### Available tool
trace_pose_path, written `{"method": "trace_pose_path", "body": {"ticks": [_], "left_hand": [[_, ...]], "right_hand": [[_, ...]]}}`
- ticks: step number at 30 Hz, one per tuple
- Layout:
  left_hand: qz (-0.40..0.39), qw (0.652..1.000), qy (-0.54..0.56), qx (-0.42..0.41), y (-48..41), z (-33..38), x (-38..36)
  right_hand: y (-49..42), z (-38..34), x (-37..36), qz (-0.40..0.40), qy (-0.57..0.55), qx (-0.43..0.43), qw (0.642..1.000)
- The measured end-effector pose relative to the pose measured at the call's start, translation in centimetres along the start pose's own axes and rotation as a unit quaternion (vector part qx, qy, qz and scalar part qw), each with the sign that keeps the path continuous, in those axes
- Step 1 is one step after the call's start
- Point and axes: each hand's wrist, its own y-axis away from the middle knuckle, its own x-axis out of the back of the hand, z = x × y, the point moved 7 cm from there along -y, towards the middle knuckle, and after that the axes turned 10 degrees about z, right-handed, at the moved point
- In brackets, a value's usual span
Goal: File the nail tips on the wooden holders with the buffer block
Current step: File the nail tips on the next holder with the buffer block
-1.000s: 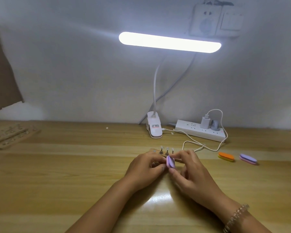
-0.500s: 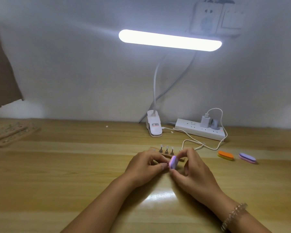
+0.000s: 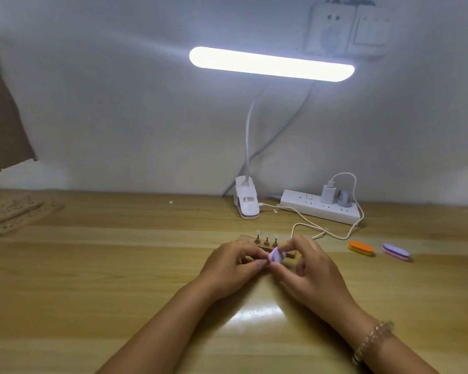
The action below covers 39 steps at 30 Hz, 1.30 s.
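Two hands meet at the middle of the table (image 3: 92,279), and nearest of all a beaded bracelet (image 3: 370,341) circles the right wrist. The right hand (image 3: 308,268) pinches a small purple buffer block (image 3: 277,256) between thumb and forefinger, tilted, against the near side of the wooden holder (image 3: 291,255). The left hand (image 3: 233,263) curls round that holder's left end, its thumb tip touching the block. Three nail tips (image 3: 267,235) stand upright just beyond the fingers. An orange buffer (image 3: 360,247) and a spare purple buffer (image 3: 395,251) lie to the right. Farther back are a lamp clip (image 3: 247,203) and a power strip (image 3: 308,206), with more holders (image 3: 16,214) at far left.
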Motion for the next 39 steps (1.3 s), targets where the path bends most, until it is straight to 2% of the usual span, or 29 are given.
{"method": "trace_pose_path", "body": {"ticks": [2, 6, 10, 13, 17, 22, 26, 30, 34, 37, 39], "left_hand": [[-0.004, 1.0, 0.0, -0.003, 0.1, 0.0, 0.0], [0.001, 1.0, -0.005, 0.003, -0.1, -0.1, 0.0], [-0.005, 1.0, -0.002, -0.002, -0.1, -0.2, 0.0], [0.0, 1.0, -0.009, 0.001, -0.2, -0.2, -0.1], [-0.003, 1.0, -0.006, 0.0, -0.1, -0.3, 0.0], [-0.003, 1.0, -0.022, 0.001, 0.0, -0.2, -0.2], [-0.011, 1.0, -0.012, 0.0, 0.1, -0.3, -0.2], [-0.004, 1.0, -0.02, -0.003, 0.0, -0.4, -0.2], [-0.005, 1.0, -0.005, -0.002, 0.0, -0.4, -0.2], [0.0, 1.0, -0.013, 0.001, 0.0, -0.4, -0.2], [-0.004, 1.0, -0.015, 0.0, -0.1, -0.4, -0.2]], "right_hand": [[0.6, -0.7, -0.4, -0.018, 0.017, 0.035, 0.999], [-0.2, 0.2, 0.0, 0.002, 0.003, -0.014, 1.0], [0.5, -0.9, -0.6, -0.024, 0.028, 0.044, 0.998], [-0.1, -0.2, -0.1, -0.004, 0.006, 0.0, 1.0], [0.6, -1.0, -0.7, -0.026, 0.034, 0.052, 0.998], [-0.5, 0.9, 0.6, 0.038, 0.003, -0.038, 0.999], [0.6, -0.6, -0.5, -0.017, 0.022, 0.027, 0.999], [-0.1, 0.2, 0.0, 0.005, 0.034, -0.009, 0.999], [0.8, -1.1, -0.6, -0.029, 0.069, 0.053, 0.996], [0.2, -0.4, -0.2, -0.006, 0.05, 0.006, 0.999], [0.2, -0.4, -0.1, 0.0, 0.065, 0.014, 0.998]]}}
